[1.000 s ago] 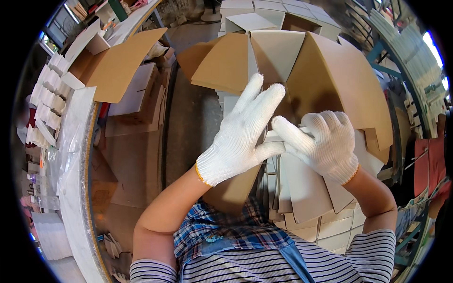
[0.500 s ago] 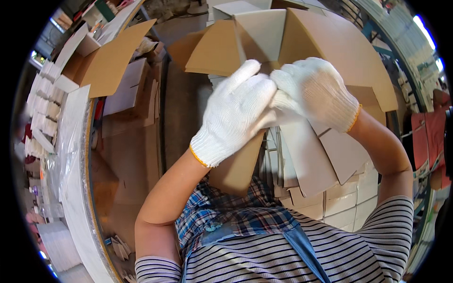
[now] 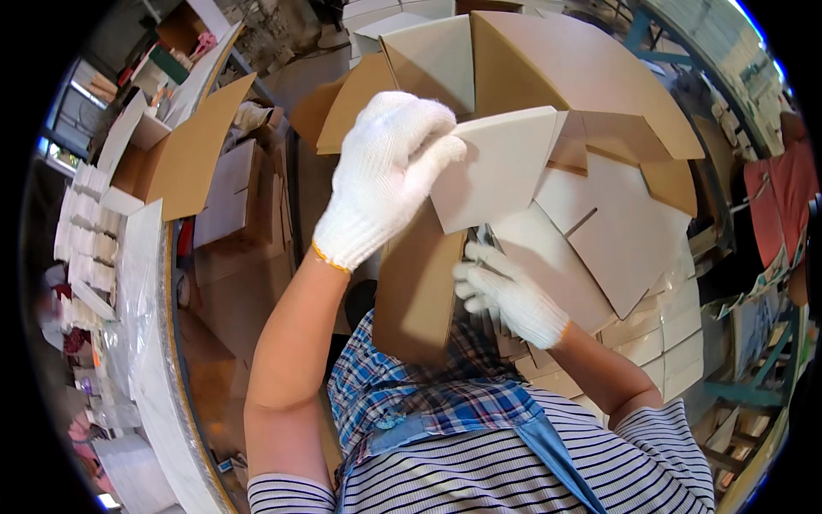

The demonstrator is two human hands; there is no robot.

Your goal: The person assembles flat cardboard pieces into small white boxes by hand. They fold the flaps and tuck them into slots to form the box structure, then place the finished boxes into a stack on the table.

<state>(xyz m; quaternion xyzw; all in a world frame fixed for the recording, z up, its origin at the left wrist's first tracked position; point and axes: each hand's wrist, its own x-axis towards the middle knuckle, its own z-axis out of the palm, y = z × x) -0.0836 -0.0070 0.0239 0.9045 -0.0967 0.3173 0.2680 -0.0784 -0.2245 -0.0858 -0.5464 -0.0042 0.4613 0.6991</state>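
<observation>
My left hand (image 3: 390, 176), in a white knitted glove, pinches a flat white cardboard piece (image 3: 501, 163) by its upper left edge and holds it up over an open carton. Lower and to the right, my right hand (image 3: 512, 295), gloved the same way, has its fingers apart and slightly bent. It is beside the carton's near brown flap (image 3: 417, 287), over the edges of white pieces that it partly hides. To the right of the held piece, large white cardboard sheets (image 3: 629, 236) lie in a slanting pile. The carton's far flap (image 3: 432, 64) stands up behind my hands.
A white-topped table (image 3: 154, 334) runs along the left, with stacked white pieces (image 3: 81, 227) and an open brown carton flap (image 3: 201, 150) reaching past its edge. White boxes (image 3: 681, 330) are stacked at the right. A person in red (image 3: 779, 201) is at the far right.
My hands were together over the carton and are now apart. The left has moved left with the white cardboard piece, now plainly in view. The right has dropped down and toward me.
</observation>
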